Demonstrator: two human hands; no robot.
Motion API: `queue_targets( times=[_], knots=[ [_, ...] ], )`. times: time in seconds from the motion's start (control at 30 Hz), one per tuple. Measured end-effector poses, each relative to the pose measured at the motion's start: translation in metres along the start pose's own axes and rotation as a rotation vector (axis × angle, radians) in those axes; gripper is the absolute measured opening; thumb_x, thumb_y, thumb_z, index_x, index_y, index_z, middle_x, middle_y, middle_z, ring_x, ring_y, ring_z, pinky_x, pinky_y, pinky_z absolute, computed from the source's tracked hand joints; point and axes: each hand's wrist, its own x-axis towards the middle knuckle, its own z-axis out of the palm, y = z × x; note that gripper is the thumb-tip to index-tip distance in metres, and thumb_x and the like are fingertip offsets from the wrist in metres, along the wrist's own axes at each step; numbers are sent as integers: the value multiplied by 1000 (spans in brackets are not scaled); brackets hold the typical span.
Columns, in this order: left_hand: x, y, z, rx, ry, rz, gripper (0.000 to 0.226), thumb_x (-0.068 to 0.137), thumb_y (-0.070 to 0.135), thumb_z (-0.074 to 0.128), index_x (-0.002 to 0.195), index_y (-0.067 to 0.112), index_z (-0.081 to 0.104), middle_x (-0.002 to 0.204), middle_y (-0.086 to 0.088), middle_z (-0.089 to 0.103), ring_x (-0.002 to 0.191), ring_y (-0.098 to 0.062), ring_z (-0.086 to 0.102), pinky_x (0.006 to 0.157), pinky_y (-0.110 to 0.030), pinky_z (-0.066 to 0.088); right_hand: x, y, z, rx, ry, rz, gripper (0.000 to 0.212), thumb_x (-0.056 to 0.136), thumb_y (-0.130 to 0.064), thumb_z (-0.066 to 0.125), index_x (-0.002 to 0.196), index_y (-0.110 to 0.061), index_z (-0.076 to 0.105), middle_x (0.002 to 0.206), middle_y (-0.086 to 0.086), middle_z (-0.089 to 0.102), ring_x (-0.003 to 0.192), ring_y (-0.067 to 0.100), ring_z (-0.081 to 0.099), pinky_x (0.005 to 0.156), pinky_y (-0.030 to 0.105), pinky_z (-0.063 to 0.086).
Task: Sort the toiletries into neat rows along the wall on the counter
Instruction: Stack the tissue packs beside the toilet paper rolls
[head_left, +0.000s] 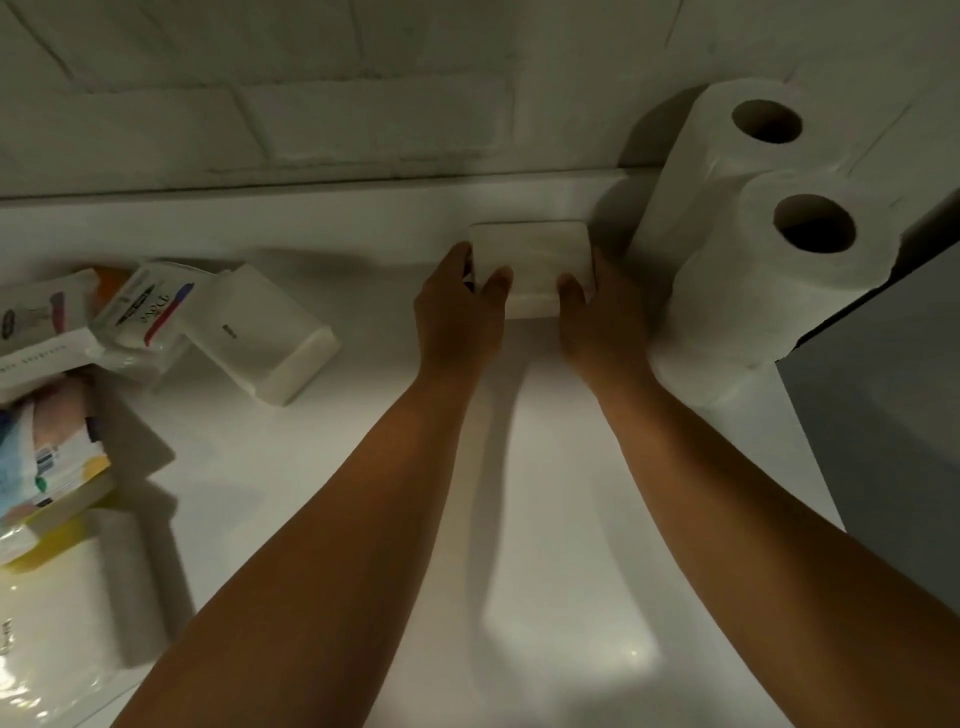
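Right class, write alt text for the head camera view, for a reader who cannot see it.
Two bare hands, left hand and right hand, grip a white packet near the tiled wall on a white counter. Two paper rolls stand at its right; assorted toiletry packs lie jumbled at far left.

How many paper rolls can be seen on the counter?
2. One paper roll stands against the wall at the right; the other paper roll stands just in front of it. More may hide behind them.
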Motion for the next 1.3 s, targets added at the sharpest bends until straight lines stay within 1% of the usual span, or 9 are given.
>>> queue_targets(
  times=[0.13,0.23,0.47,0.6,0.83,0.93,1.03,1.17,1.3],
  knots=[
    [-8,11,-15,24,1,17,60,91,40,67,143,16,48,135,-3,61,119,-17,60,103,-35,48,-12,-10,-2,-135,52,-60,54,99,-31,51,149,-15,35,149,5,45,138,20,41,114,31,31],
    [-15,19,-42,64,39,119,55,93,38,65,142,18,49,137,2,59,118,-13,58,102,-34,48,-31,-21,4,-226,155,-250,56,97,-28,54,148,-11,39,152,7,41,143,22,35,119,34,26],
    [-14,-4,-140,159,158,282,38,92,30,64,128,20,62,128,2,63,110,-16,60,96,-36,51,-83,-57,38,-64,251,-420,38,91,-21,57,125,-5,62,131,9,62,126,23,54,108,31,41],
    [4,-34,-195,351,139,248,36,93,30,62,127,19,62,128,-3,62,115,-23,59,99,-39,47,-114,-83,71,33,106,-319,33,90,-20,61,121,-9,64,121,6,65,111,21,62,96,37,50],
    [21,-62,-246,540,-58,106,48,95,31,62,139,13,54,137,-12,58,128,-29,51,107,-34,35,-145,-109,126,-13,-198,-5,52,93,-39,58,135,-9,52,134,9,58,120,25,56,103,38,45],
    [24,-74,-250,564,-145,73,53,94,36,63,140,12,52,135,-14,60,127,-33,52,107,-38,38,-147,-120,139,-55,-243,38,33,94,-37,55,107,-9,63,105,10,67,98,28,61,85,34,48],
    [26,-81,-251,572,-181,56,52,92,41,64,132,8,57,127,-14,64,120,-35,55,100,-41,44,-146,-130,150,-92,-302,65,32,93,-36,51,68,-17,45,72,3,54,69,24,52,61,29,36],
    [19,-78,-253,431,-138,47,40,91,40,64,115,8,65,109,-10,69,102,-30,62,85,-37,49,-148,-135,153,127,-252,128,25,87,-37,54,98,-15,57,98,2,65,89,26,62,75,35,50],
    [2,-68,-248,199,-66,49,35,90,37,67,117,16,65,110,2,69,100,-16,64,87,-32,51,-154,-134,136,392,-143,153,35,91,-27,59,125,-21,50,107,-4,67,96,16,65,82,31,52]
  ],
)
